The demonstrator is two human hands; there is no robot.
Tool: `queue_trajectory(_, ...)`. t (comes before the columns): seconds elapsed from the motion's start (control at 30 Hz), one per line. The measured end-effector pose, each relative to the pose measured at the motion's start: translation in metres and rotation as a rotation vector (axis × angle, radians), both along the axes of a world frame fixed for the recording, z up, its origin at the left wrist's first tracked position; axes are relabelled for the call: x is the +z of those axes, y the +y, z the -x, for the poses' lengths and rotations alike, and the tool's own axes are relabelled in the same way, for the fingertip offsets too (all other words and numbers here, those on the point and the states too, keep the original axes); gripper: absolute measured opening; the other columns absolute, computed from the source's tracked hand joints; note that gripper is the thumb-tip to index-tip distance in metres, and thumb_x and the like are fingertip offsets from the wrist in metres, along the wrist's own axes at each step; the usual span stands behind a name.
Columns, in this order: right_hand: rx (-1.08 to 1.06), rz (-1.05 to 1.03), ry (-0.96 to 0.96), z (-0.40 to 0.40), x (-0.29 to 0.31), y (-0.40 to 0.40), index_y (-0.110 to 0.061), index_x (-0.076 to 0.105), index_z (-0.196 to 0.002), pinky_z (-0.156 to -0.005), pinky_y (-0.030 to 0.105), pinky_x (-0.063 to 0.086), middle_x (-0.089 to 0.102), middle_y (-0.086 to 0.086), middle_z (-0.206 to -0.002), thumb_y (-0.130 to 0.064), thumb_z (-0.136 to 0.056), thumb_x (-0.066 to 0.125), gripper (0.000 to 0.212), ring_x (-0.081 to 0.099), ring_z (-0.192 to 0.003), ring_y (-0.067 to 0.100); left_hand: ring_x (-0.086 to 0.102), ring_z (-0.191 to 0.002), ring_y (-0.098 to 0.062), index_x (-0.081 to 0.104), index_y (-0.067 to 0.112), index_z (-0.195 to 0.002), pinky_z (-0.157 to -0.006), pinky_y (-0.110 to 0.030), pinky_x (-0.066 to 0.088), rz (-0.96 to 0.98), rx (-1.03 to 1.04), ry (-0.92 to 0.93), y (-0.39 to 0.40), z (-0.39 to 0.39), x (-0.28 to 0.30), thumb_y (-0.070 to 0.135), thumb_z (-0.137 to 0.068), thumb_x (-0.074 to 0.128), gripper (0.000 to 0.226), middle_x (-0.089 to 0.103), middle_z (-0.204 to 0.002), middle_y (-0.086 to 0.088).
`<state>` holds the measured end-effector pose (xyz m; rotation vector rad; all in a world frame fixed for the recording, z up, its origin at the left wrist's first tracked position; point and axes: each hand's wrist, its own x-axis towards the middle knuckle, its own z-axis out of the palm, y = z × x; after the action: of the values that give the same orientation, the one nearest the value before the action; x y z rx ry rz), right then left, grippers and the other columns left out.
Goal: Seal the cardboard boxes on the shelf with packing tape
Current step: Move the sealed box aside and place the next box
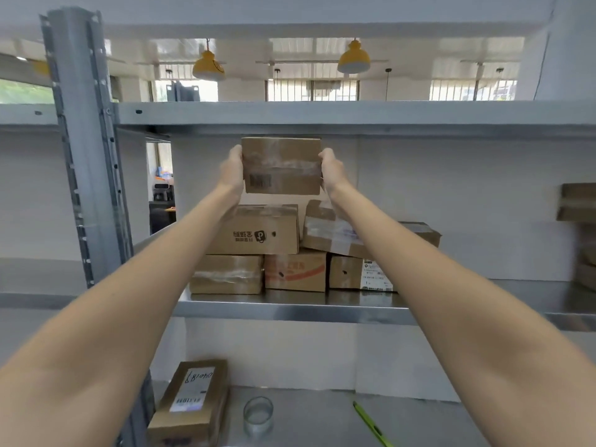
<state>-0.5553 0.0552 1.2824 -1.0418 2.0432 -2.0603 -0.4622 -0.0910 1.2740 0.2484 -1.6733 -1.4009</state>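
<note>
Gripping a small taped box (281, 165) by its two ends, the left hand (231, 171) and the right hand (332, 171) are raised above the stack. The fingers are wrapped behind the box and hidden by it; only the thumbs and the backs of the hands are seen, so how far the fingers are spread cannot be told. Both arms are stretched forward and up, nearly straight, with the wrists bent slightly inward. The box is held in the air, close under the upper shelf (322, 116) and clear of the pile (290, 250) of boxes below it. A barcode on the held box is blurred and cannot be read. The pile is set on the middle shelf (290, 312), and its right-hand boxes are partly covered by the right forearm. On the near lower surface, a labelled box (190, 401) is cut off at the bottom edge, a roll of clear tape (258, 414) is standing just right of it, and a green cutter (371, 422) is lying further right.
</note>
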Motion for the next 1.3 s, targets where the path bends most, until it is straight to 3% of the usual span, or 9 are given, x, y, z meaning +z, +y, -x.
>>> queue_trajectory(0.07, -0.035, -0.005, -0.001, 0.004, 0.000, -0.011, -0.010, 0.037, -0.143, -0.107, 0.036, 0.029, 0.038, 0.010, -0.149, -0.031, -0.103, 0.026, 0.047, 0.035, -0.135, 0.025, 0.050, -0.123, -0.017, 0.056, 0.020, -0.127, -0.111, -0.038, 0.037, 0.018, 0.002, -0.010, -0.019, 0.011, -0.001, 0.053, -0.093, 0.033, 0.053, 0.057, -0.131, 0.000)
queue_trajectory(0.13, -0.051, 0.014, -0.033, 0.009, -0.003, -0.021, -0.009, 0.039, -0.141, -0.102, 0.035, 0.030, 0.038, 0.011, -0.148, -0.030, -0.102, 0.029, 0.046, 0.035, -0.134, 0.026, 0.042, -0.135, -0.024, 0.040, 0.017, -0.145, -0.116, -0.046, 0.031, 0.011, -0.007, -0.019, -0.037, 0.024, -0.006, 0.055, -0.088, 0.037, 0.068, 0.046, -0.146, -0.005)
queue_trajectory(0.2, -0.063, 0.008, -0.069, 0.015, -0.007, -0.030, -0.008, 0.040, -0.140, -0.096, 0.034, 0.030, 0.040, 0.012, -0.146, -0.031, -0.102, 0.031, 0.045, 0.036, -0.132, 0.027, 0.043, -0.133, -0.026, 0.041, 0.020, -0.142, -0.114, -0.048, 0.033, 0.002, -0.023, -0.020, -0.042, 0.031, -0.016, 0.051, -0.093, 0.037, 0.058, 0.047, -0.144, -0.005)
queue_trajectory(0.37, -0.050, -0.079, -0.073, 0.017, -0.017, -0.057, -0.008, 0.042, -0.140, -0.095, 0.033, 0.031, 0.042, 0.012, -0.145, -0.035, -0.101, 0.032, 0.049, 0.038, -0.132, 0.027, 0.042, -0.135, -0.027, 0.043, 0.073, -0.113, -0.112, -0.055, 0.031, -0.019, 0.060, -0.073, -0.095, 0.052, -0.045, 0.079, -0.072, 0.035, 0.043, 0.046, -0.146, 0.006)
queue_trajectory(0.5, -0.086, -0.100, -0.083, 0.014, -0.025, -0.074, -0.013, 0.036, -0.146, -0.105, 0.039, 0.033, 0.040, 0.011, -0.148, -0.039, -0.100, 0.032, 0.053, 0.039, -0.133, 0.029, 0.037, -0.139, -0.026, 0.036, 0.049, -0.143, -0.116, -0.050, 0.028, 0.076, 0.095, -0.092, -0.087, 0.040, -0.039, 0.061, -0.091, 0.030, 0.054, 0.044, -0.149, 0.002)
queue_trajectory(0.87, -0.114, -0.080, -0.049, 0.013, -0.032, -0.078, -0.011, 0.015, -0.153, -0.108, 0.036, 0.030, 0.033, 0.009, -0.153, -0.036, -0.100, 0.040, 0.064, 0.031, -0.140, 0.028, 0.030, -0.143, -0.029, 0.017, 0.036, -0.154, -0.117, -0.050, 0.024, 0.146, 0.072, -0.193, -0.083, 0.044, -0.035, 0.056, -0.099, 0.029, 0.060, 0.033, -0.156, -0.001)
queue_trajectory(1.03, -0.135, -0.089, -0.018, 0.004, -0.038, -0.077, -0.012, 0.015, -0.153, -0.112, 0.041, 0.029, 0.027, 0.008, -0.156, -0.039, -0.094, 0.046, 0.072, 0.027, -0.142, 0.029, 0.022, -0.147, -0.027, 0.014, 0.033, -0.154, -0.119, -0.055, 0.016, 0.223, 0.113, -0.275, -0.086, 0.031, -0.048, 0.078, -0.083, 0.027, 0.085, 0.024, -0.160, 0.004)
queue_trajectory(1.2, -0.272, 0.163, 0.090, -0.014, -0.049, -0.067, -0.011, 0.019, -0.152, -0.113, 0.038, 0.025, 0.026, 0.005, -0.157, -0.025, -0.095, 0.052, 0.067, 0.026, -0.143, 0.022, 0.035, -0.139, -0.024, 0.028, 0.020, -0.151, -0.111, -0.051, 0.036, 0.386, 0.107, -0.207, -0.077, 0.010, -0.062, 0.054, -0.094, 0.031, 0.066, 0.035, -0.154, -0.002)
queue_trajectory(1.3, -0.389, 0.239, 0.225, -0.030, -0.063, -0.067, -0.011, 0.038, -0.140, -0.107, 0.039, 0.037, 0.042, 0.005, -0.141, -0.024, -0.092, 0.054, 0.053, 0.040, -0.128, 0.019, 0.046, -0.129, -0.020, 0.043, 0.009, -0.142, -0.108, -0.031, 0.039, 0.463, 0.289, -0.101, -0.064, -0.008, -0.081, 0.036, -0.101, 0.035, 0.050, 0.048, -0.142, -0.010)
